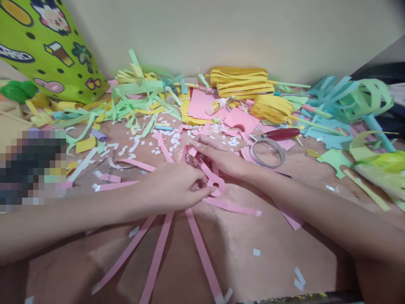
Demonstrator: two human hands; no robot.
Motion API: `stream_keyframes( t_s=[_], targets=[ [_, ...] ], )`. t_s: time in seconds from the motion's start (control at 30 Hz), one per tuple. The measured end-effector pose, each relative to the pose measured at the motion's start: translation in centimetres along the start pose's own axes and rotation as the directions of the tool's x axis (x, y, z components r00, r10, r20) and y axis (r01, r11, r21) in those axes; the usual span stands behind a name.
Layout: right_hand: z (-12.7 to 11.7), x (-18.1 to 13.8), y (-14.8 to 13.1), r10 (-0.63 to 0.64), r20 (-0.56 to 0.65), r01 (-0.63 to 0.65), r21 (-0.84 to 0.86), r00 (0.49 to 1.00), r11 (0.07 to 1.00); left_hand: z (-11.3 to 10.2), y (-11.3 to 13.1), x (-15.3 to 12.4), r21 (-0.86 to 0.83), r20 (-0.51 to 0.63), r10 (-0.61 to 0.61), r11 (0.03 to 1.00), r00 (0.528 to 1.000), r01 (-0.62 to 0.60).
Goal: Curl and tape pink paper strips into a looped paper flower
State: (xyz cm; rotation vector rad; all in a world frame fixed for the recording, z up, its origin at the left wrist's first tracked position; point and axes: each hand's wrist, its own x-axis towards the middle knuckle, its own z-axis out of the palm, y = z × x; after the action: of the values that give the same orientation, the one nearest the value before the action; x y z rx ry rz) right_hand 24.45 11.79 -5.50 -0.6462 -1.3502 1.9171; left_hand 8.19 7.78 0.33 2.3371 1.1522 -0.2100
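Observation:
Pink paper strips (202, 249) fan out over the tabletop from under my hands, several with small white patches at their ends. My left hand (180, 185) is closed, thumb and finger pinched at a looped pink strip (218, 185) that curls between the two hands. My right hand (218, 158) arches over the far side of the bundle, its fingers bent around a pink strip end near the fingertips. The middle where the strips meet is mostly hidden behind my hands. Just right of my right hand lies a roll of clear tape (268, 153).
Small white paper bits (171, 139) litter the table. A red-handled tool (281, 134), a small glue bottle (215, 106), yellow fringed paper pieces (243, 80) and green strips (136, 93) lie behind. A green patterned bag (60, 50) stands at back left, blue and green paper loops (363, 101) at right.

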Motion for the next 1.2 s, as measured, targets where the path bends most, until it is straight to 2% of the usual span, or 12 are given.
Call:
stream_keyframes(
  t_s=[0.1,0.27,0.43,0.57,0.7,0.8,0.9,1.03,1.13,1.2],
  targets=[
    [0.0,0.1,0.2,-0.074,0.012,0.075,-0.055,0.997,0.996,0.0,-0.3,-0.1,-0.087,0.002,0.006,0.996,1.0,-0.005],
    [-0.6,0.3,0.4,-0.254,-0.042,0.233,-0.275,0.966,0.933,-0.5,-1.4,-1.4,-0.211,-0.11,0.11,0.969,0.988,-0.131],
    [-1.0,0.6,0.3,-0.296,-0.012,0.264,-0.413,0.955,0.872,-1.3,-2.8,-2.3,-0.309,-0.187,0.152,0.929,0.971,-0.205],
    [-0.7,0.4,-0.2,-0.227,-0.1,0.168,-0.413,0.969,0.895,-0.9,-3.2,-2.6,-0.313,-0.184,0.219,0.911,0.958,-0.269],
    [-0.7,0.2,-0.6,-0.138,-0.139,0.082,-0.352,0.981,0.932,-0.1,-3.1,-2.6,-0.215,-0.238,0.363,0.885,0.901,-0.413],
    [-1.0,0.4,-0.8,-0.096,-0.145,0.052,-0.281,0.985,0.958,0.5,-2.9,-2.4,-0.187,-0.235,0.427,0.862,0.873,-0.472],
    [-1.0,0.6,-1.3,-0.057,-0.127,0.027,-0.233,0.99,0.972,0.8,-2.5,-2.4,-0.275,-0.238,0.396,0.848,0.887,-0.453],
    [-0.5,0.2,-2.3,-0.025,-0.105,-0.006,-0.283,0.994,0.959,0.6,-2.0,-2.6,-0.439,-0.259,0.308,0.806,0.915,-0.396],
    [0.0,-0.3,-2.7,-0.071,-0.141,0.01,-0.393,0.987,0.92,0.4,-2.1,-2.7,-0.56,-0.252,0.297,0.732,0.921,-0.389],
    [-0.1,-0.4,-2.5,-0.139,-0.115,0.063,-0.503,0.984,0.862,0.5,-2.2,-2.6,-0.636,-0.244,0.256,0.685,0.935,-0.354]
  ],
)
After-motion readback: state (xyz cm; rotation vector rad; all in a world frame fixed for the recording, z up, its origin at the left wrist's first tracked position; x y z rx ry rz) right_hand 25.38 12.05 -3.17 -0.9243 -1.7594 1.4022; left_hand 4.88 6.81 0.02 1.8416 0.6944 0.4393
